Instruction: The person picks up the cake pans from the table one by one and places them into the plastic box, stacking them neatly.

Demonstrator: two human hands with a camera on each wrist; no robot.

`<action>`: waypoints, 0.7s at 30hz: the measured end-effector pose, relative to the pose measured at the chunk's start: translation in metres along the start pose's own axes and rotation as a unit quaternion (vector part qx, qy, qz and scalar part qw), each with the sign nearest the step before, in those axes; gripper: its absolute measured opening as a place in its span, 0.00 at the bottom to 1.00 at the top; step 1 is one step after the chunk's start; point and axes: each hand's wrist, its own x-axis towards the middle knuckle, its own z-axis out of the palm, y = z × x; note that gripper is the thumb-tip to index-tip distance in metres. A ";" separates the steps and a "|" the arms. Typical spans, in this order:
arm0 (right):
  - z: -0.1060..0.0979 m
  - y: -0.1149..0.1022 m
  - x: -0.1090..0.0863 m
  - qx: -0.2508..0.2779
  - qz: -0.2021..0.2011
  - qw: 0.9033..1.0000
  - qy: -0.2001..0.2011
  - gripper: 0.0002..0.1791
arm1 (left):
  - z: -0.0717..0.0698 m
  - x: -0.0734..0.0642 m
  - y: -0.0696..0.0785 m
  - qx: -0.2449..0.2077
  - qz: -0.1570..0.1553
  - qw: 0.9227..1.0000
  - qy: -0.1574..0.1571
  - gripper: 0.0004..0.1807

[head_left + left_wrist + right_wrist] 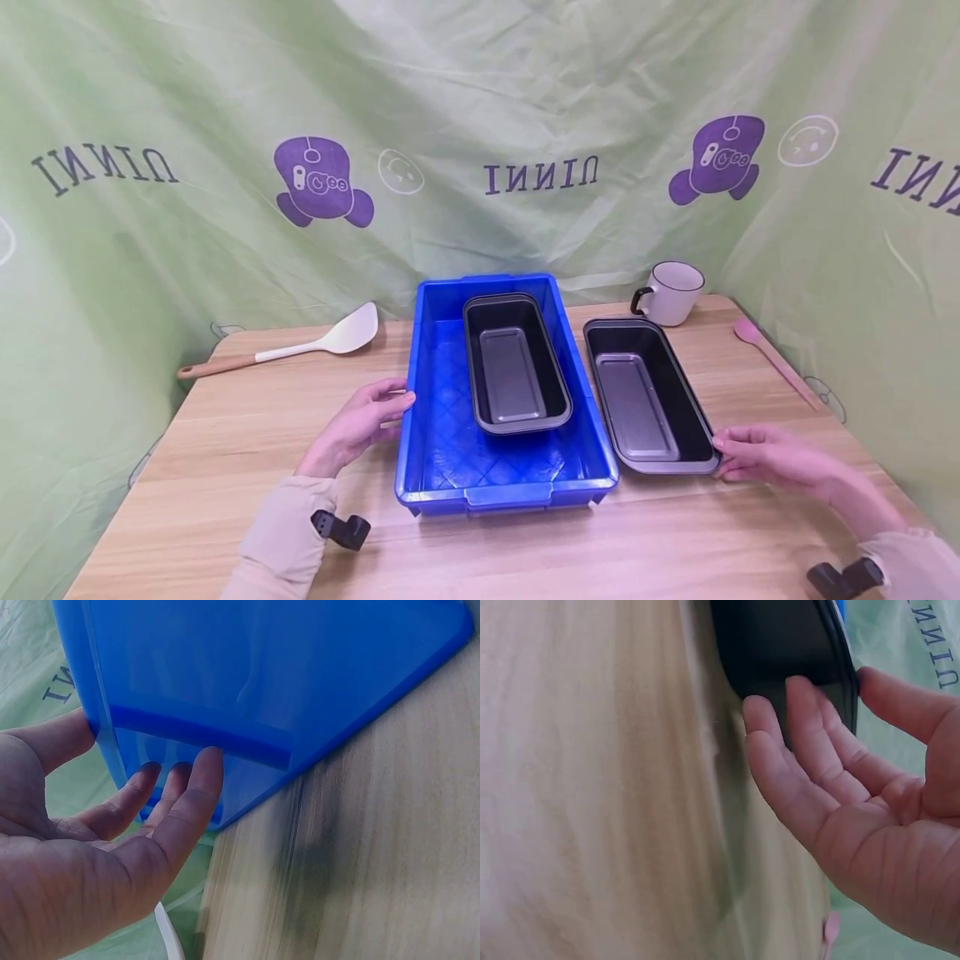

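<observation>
A blue plastic bin (438, 500) stands mid-table with a dark loaf pan (513, 375) lying inside it, toward its right side. A second dark loaf pan (633, 408) sits on the table just right of the bin. My left hand (367, 417) is at the bin's left side; in the left wrist view its thumb meets the rim and its loosely extended fingers (202, 776) lie along the outer wall. With my right hand (772, 457) I pinch the near right corner of the second pan, thumb at the rim and fingers (802, 712) against the outer wall.
A white spatula (348, 331) with a wooden handle lies at the back left. At the back right stands a white mug (675, 293) with a black handle; a pink spoon (776, 358) lies along the right edge. Green printed cloth (450, 92) surrounds the wooden table (247, 433).
</observation>
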 end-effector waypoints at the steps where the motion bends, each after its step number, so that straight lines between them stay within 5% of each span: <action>1: 0.001 0.001 0.000 0.012 -0.001 1.000 -0.005 0.17 | 0.000 0.000 0.000 -0.001 0.000 1.000 0.000 0.31; 10: 0.007 0.002 0.003 0.052 0.009 0.997 -0.056 0.18 | -0.001 0.000 -0.001 0.000 -0.001 1.000 0.002 0.31; 21: 0.010 0.004 0.006 0.108 0.019 0.992 -0.068 0.20 | 0.002 0.001 -0.001 0.002 -0.005 1.000 0.009 0.31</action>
